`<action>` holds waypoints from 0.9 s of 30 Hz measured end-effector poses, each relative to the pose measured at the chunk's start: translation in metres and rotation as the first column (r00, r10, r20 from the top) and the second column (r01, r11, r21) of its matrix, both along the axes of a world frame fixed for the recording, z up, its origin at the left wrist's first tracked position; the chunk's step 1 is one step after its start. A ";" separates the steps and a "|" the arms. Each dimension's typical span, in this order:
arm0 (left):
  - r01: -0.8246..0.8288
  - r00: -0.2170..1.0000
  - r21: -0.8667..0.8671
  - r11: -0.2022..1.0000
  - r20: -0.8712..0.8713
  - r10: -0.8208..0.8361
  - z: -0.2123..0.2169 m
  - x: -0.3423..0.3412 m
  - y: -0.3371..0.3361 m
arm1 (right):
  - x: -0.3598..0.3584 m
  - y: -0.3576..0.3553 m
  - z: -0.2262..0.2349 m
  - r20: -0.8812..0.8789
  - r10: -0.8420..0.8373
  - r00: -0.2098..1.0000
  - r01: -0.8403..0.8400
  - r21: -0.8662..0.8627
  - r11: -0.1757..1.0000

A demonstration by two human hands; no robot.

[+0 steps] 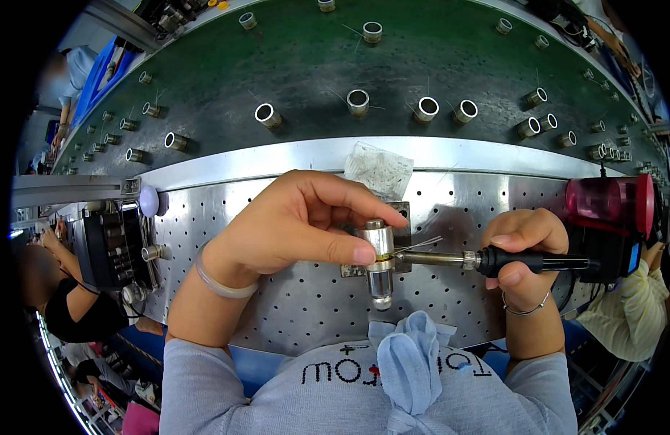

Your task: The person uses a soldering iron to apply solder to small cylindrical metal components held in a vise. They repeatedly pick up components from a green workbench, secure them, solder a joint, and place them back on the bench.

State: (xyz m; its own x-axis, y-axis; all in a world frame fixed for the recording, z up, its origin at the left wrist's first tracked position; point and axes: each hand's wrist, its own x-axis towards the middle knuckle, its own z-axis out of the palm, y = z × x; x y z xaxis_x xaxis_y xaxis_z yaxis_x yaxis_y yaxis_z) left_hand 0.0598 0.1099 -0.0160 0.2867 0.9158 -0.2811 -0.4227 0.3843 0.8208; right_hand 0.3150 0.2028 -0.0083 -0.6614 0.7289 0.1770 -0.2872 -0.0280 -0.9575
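My left hand [306, 225] pinches a silvery metal cylinder [379, 240] between thumb and fingers. Below the thumb a narrower shiny part [380, 283] with a rounded tip sticks out of it. Closed around the black handle of a soldering iron [494, 261], my right hand [527, 250] points the metal barrel to the left. The iron's tip meets or nearly meets the cylinder's middle, where a yellowish band shows. Thin wires [422, 244] stick out to the right there. Behind the cylinder lies a dark metal block [402, 239], partly hidden by my fingers.
A perforated metal worktop [298, 312] lies under my hands. Beyond it a green conveyor belt [313, 72] carries several metal rings with wires. A stained cloth [379, 170] lies at the worktop's far edge. A red translucent container [610, 203] stands right, a black rack [106, 246] left. Other people sit at both sides.
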 end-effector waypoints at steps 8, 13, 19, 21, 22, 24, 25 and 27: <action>0.001 1.000 -0.025 1.000 -0.030 -0.002 0.000 0.000 0.000 | -0.001 0.000 0.000 0.047 -0.001 0.999 0.001 0.018 1.000; -0.007 0.999 -0.020 1.000 -0.034 0.007 0.000 0.001 0.001 | 0.000 0.001 0.000 0.063 -0.004 0.998 0.002 0.030 1.000; -0.014 0.999 -0.025 1.000 -0.032 0.013 0.000 0.002 0.001 | -0.001 0.001 -0.001 0.040 0.008 0.999 -0.009 0.024 1.000; -0.014 0.999 -0.029 0.999 -0.032 0.013 0.000 0.002 0.002 | -0.001 0.002 -0.001 0.038 0.006 0.999 -0.007 0.034 0.999; -0.015 0.999 -0.030 0.999 -0.031 0.014 0.000 0.002 0.001 | -0.002 0.001 -0.001 0.036 0.007 0.999 -0.008 0.039 0.999; -0.018 0.999 -0.032 0.999 -0.032 0.017 0.001 0.001 0.000 | -0.003 0.001 -0.002 0.024 0.012 1.000 -0.013 0.039 0.999; -0.017 0.999 -0.033 0.999 -0.033 0.016 0.001 0.001 0.000 | -0.002 0.001 -0.002 0.020 0.012 1.000 -0.013 0.039 0.999; -0.016 0.999 -0.034 0.999 -0.030 0.015 0.001 0.001 0.000 | -0.002 0.001 -0.002 0.030 0.006 1.000 -0.008 0.051 0.999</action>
